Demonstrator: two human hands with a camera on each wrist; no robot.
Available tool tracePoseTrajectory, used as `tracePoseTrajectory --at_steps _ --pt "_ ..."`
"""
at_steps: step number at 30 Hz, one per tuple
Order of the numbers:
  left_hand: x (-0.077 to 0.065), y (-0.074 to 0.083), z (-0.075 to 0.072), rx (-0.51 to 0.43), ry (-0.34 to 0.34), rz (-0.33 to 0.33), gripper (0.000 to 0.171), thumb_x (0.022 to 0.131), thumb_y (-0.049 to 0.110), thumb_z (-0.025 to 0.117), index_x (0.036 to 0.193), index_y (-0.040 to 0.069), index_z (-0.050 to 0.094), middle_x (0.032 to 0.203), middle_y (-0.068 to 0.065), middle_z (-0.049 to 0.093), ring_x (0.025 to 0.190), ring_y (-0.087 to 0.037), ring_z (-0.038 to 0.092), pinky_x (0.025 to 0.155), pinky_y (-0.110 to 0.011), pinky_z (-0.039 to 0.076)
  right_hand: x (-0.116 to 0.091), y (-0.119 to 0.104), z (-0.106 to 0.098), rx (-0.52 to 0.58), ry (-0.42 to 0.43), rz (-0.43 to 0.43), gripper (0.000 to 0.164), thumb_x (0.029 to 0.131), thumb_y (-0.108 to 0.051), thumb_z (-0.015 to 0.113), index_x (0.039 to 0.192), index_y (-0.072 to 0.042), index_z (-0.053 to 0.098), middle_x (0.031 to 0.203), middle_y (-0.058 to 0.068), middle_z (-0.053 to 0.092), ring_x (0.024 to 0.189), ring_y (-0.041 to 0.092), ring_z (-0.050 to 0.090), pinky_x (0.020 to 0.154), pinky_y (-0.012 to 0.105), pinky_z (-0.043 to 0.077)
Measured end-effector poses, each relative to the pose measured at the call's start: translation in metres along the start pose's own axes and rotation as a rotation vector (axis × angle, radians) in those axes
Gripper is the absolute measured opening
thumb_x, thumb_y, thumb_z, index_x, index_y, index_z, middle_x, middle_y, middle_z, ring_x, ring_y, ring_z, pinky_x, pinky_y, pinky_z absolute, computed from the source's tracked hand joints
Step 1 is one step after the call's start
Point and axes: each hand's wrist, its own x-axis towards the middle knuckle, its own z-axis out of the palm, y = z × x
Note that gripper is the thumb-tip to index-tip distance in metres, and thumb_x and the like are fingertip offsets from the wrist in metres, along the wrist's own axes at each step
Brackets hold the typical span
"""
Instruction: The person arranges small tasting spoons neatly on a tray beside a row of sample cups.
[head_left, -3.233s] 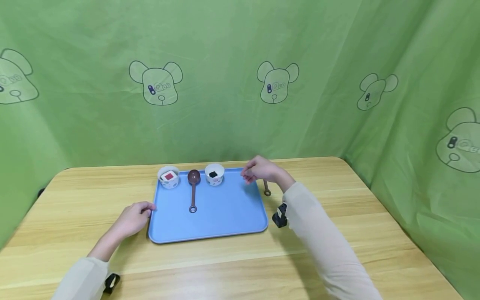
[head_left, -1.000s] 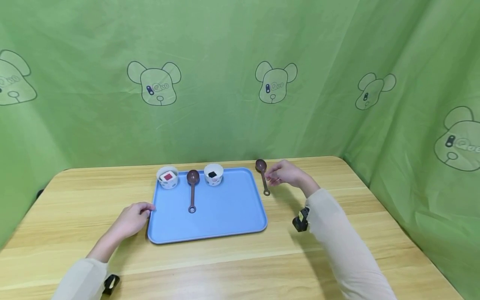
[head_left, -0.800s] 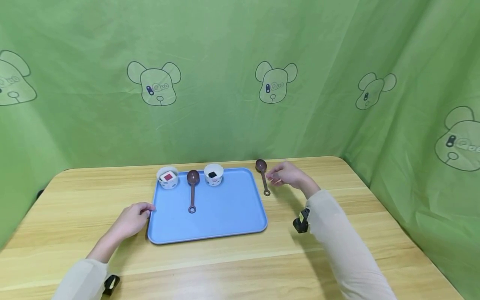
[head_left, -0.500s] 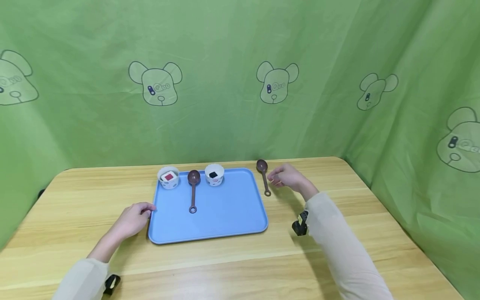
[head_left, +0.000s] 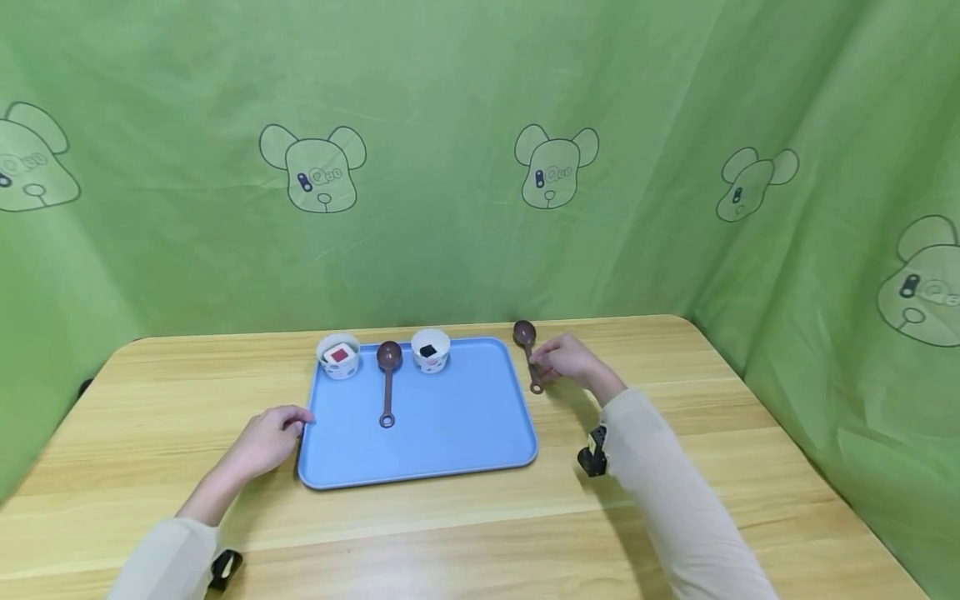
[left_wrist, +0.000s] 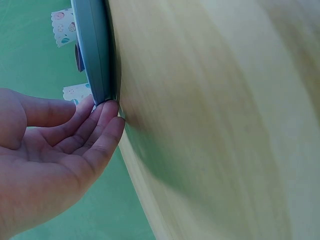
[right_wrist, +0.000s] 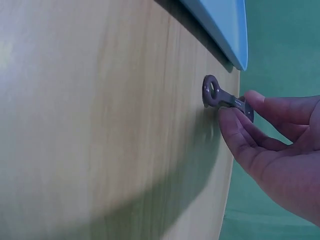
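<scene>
Right hand (head_left: 567,360) nearer, grip pinching handle of brown spoon (head_left: 526,336), just right of blue tray (head_left: 450,425) at bench's (head_left: 637,346) far side. Long axis runs front to back, bowl away. Left hand (head_left: 268,437), fingers extended, touches tray's left rim.

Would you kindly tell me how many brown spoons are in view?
2: one spoon lies on the left half of the blue tray; a second spoon is just right of the tray, its handle pinched by the right hand.
</scene>
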Motion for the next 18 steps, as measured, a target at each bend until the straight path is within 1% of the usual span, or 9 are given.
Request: tracePoseTrajectory --at_steps 5,11,18 --pt "-0.0001 -0.0003 0.0002 -0.002 0.002 0.001 0.026 0.091 0.0 0.04 0.106 -0.009 0.059 0.111 -0.03 0.056 0.097 -0.035 0.053 0.084 -0.049 0.044 0.002 0.0005 0.0031 0.018 0.019 0.016 0.03 0.087 0.013 0.035 0.111 0.023 0.05 0.108 0.035 0.053 0.092 0.039 0.059 0.082 0.04 0.051" --pt "0.0 -0.0002 0.0001 -0.003 0.003 -0.003 0.026 0.091 0.0 0.04 0.106 -0.009 0.059 0.112 -0.03 0.055 0.098 -0.036 0.053 0.084 -0.049 0.044 0.0031 0.0008 0.0049 0.025 0.031 0.024 0.028 0.089 0.011 0.037 0.111 0.022 0.049 0.107 0.035 0.054 0.09 0.038 0.06 0.081 0.04 0.051" --pt "0.0002 0.0004 -0.0004 0.0 0.005 0.004 0.026 0.091 -0.001 0.04 0.107 -0.01 0.059 0.112 -0.03 0.055 0.101 -0.038 0.052 0.086 -0.05 0.043 0.0075 0.0033 0.0061 0.013 0.059 0.034 0.026 0.09 0.008 0.042 0.111 0.022 0.051 0.104 0.033 0.056 0.087 0.033 0.061 0.081 0.038 0.051"
